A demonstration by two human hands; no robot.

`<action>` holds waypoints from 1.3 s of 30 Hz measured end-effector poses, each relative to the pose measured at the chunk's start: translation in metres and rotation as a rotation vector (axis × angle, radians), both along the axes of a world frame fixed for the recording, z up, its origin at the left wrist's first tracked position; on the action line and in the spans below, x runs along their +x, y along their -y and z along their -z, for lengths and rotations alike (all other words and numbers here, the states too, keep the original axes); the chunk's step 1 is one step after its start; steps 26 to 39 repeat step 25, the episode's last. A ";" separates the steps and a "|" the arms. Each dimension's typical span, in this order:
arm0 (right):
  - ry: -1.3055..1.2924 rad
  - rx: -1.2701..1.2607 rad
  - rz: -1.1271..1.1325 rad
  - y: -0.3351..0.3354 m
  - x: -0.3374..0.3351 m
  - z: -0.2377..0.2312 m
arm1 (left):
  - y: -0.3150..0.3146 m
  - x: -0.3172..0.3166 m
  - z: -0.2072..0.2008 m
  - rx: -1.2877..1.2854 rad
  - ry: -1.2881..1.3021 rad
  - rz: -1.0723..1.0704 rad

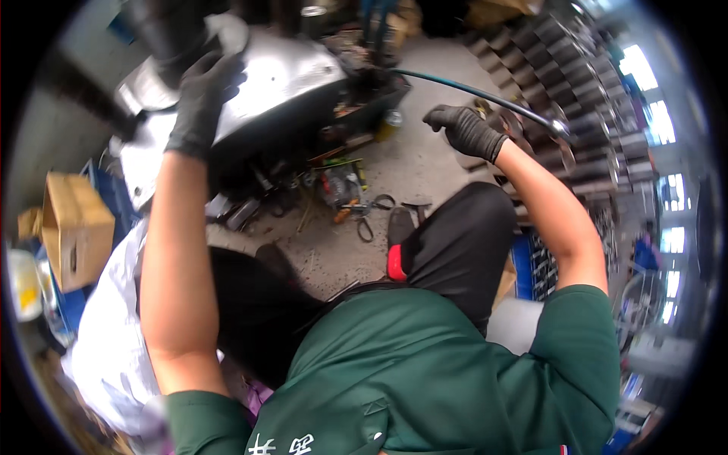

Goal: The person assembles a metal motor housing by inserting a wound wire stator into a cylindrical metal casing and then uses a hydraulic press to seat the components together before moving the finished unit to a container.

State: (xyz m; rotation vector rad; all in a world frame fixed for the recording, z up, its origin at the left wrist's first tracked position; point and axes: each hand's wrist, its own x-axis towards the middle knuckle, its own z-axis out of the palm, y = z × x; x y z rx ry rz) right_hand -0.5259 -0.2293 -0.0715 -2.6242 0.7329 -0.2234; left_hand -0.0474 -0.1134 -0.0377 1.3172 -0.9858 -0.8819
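Note:
My left hand point(203, 102), in a dark grey glove, reaches over the bright metal bed point(284, 72) of a machine. Its fingers are smeared by motion, beside a round metal piece point(227, 32) and a dark upright cylinder point(168, 34). I cannot tell whether it grips the piece. My right hand point(466, 130), gloved alike, hangs in the air with its fingers curled. Its palm side is hidden, so whatever it may hold does not show. Just beyond it runs a lever rod point(485, 95) with a teal sleeve and a rounded metal end, apart from the hand.
Stacked curved metal parts point(542, 83) fill the right side. Under the machine, tools and a plastic bag point(341, 186) lie on the floor near my shoe point(400, 227). A yellow can point(390, 123) stands by the machine. On the left are a cardboard box point(80, 227) and white sacking point(110, 341).

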 end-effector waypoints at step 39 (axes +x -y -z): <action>-0.243 0.658 0.903 -0.372 -0.317 0.338 | -0.081 -0.159 0.039 0.201 1.236 0.877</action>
